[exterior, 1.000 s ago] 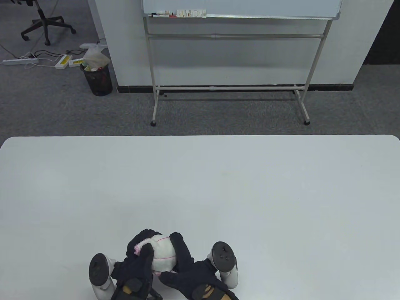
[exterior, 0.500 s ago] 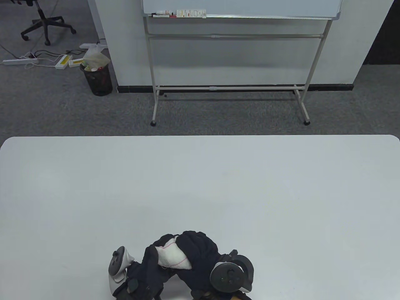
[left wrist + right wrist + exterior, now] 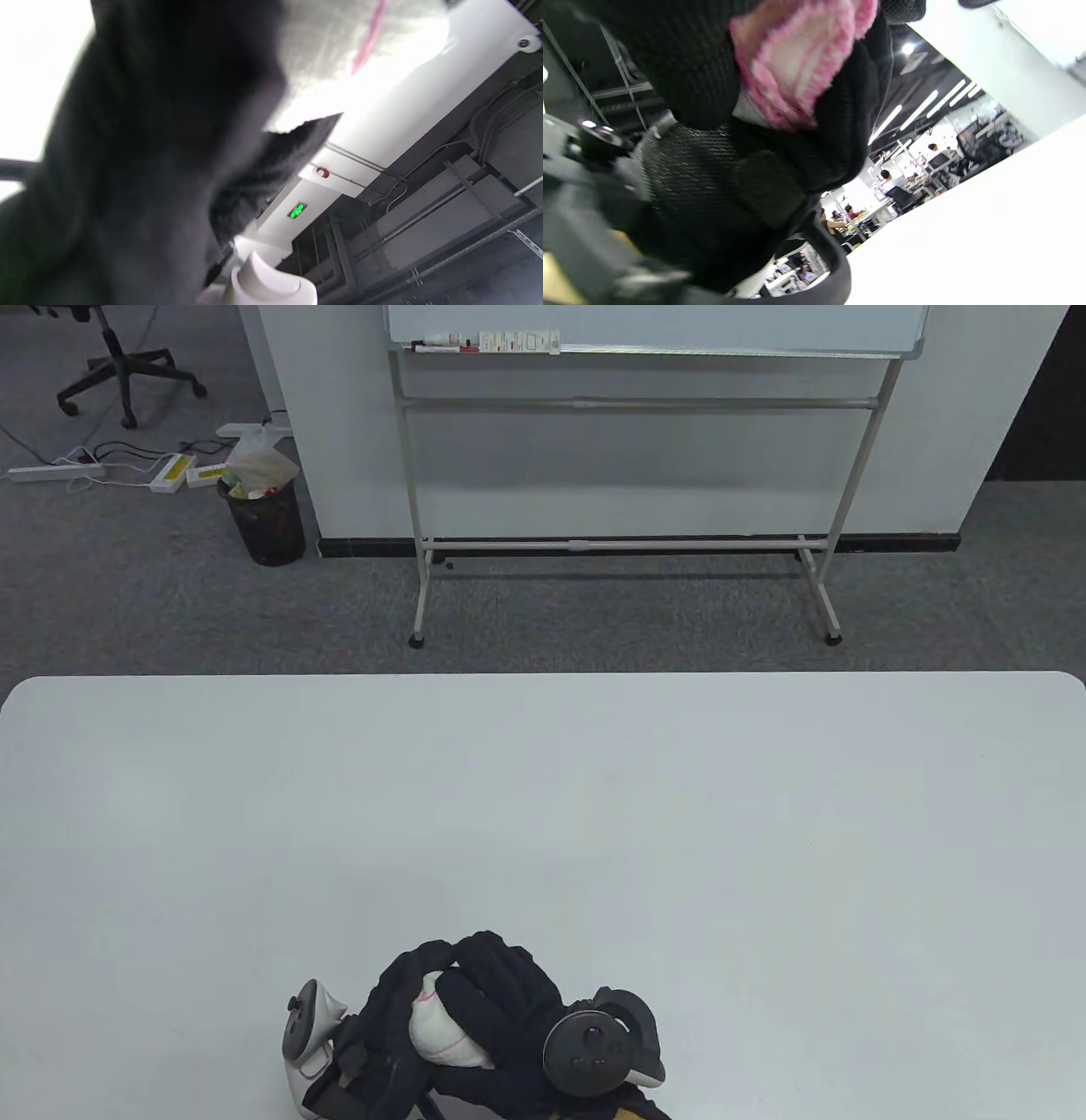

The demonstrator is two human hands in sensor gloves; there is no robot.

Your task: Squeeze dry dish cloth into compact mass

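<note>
The dish cloth (image 3: 439, 1031) is white with a pink edge, bunched into a small lump between both gloved hands near the table's front edge. My left hand (image 3: 392, 993) cups it from the left and below, fingers curled around it. My right hand (image 3: 501, 997) lies over it from the right and grips it. Most of the cloth is hidden by the black gloves. In the left wrist view a patch of white cloth (image 3: 335, 38) shows beside the glove. In the right wrist view the pink-edged cloth (image 3: 797, 63) is squeezed between black fingers (image 3: 695, 72).
The white table (image 3: 594, 814) stretches wide behind and beside the hands. Beyond its far edge stand a whiteboard on a frame (image 3: 628, 475), a waste bin (image 3: 265, 517) and an office chair (image 3: 119, 364) on the carpet.
The hands have rolled the cloth together: the right hand came over the top and closed tighter, so less cloth shows. The pair shifted right, then slightly back toward the front edge.
</note>
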